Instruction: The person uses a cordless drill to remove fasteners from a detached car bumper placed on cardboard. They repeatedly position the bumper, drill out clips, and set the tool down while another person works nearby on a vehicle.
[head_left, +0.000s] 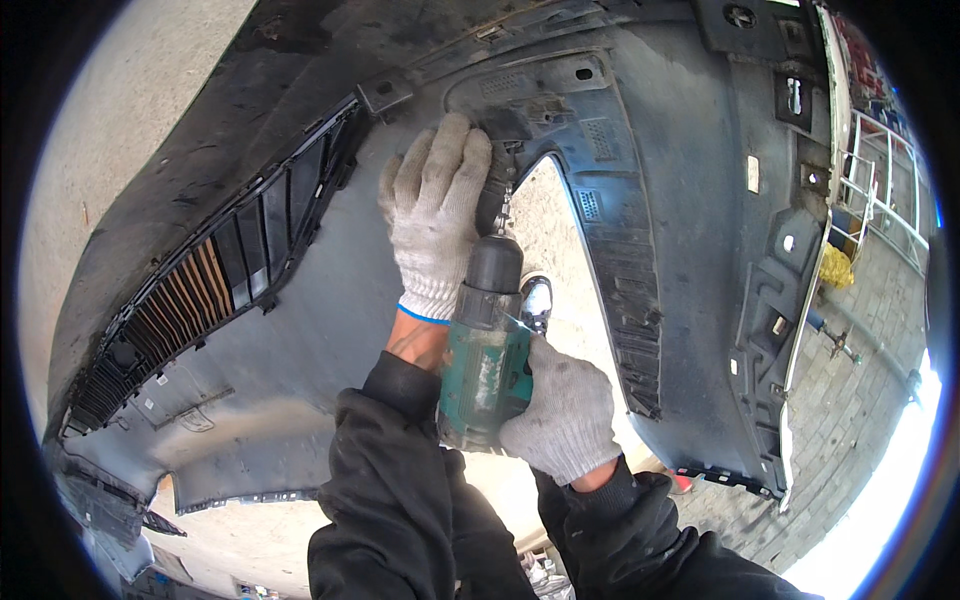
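Observation:
My right hand (570, 415), in a grey-white knit glove, grips a green and black cordless drill (485, 365) from its right side. The drill points away from me, and its thin bit (505, 212) reaches the edge of a large dark plastic car bumper (370, 260) by the tip of a V-shaped gap. Whether the bit has entered the plastic I cannot tell. Just left of the bit, my left hand (440, 195), gloved with a blue cuff edge, lies flat on the bumper, fingers stretched forward. It holds nothing.
A slatted black grille (200, 285) is set into the bumper on the left. One shoe (537, 300) shows through the gap. At the right are a white metal rack (890, 190), a yellow bundle (836, 268) and paved ground (850, 400).

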